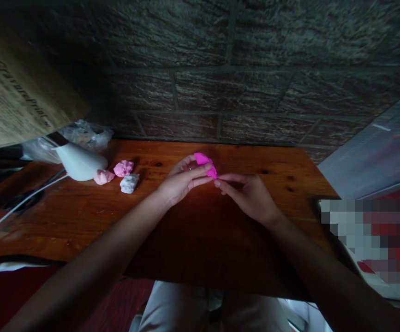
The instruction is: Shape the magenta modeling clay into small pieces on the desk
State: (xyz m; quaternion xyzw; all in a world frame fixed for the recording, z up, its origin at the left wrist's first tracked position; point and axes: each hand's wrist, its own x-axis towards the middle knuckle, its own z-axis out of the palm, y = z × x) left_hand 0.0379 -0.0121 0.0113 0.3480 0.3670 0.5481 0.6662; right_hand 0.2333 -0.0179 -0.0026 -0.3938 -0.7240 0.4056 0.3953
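My left hand point(182, 180) holds a bright pink lump of soft clay point(205, 163) between thumb and fingers, just above a wooden table point(193, 230). My right hand point(244, 191) meets it from the right, its fingertips pinched on the clay's lower right end. Both hands hover over the middle of the table near its far edge. To the left lie three small clay lumps: a pale pink one point(103, 176), a pink one point(123, 168) and a white one point(129, 183).
A white rounded object point(82, 162) with a cable sits at the far left beside crumpled clear plastic point(85, 133). A printed cardboard sheet point(16, 97) leans at the left. A dark brick-pattern wall point(241, 69) stands behind the table. A clear plastic-covered thing point(379, 147) lies right.
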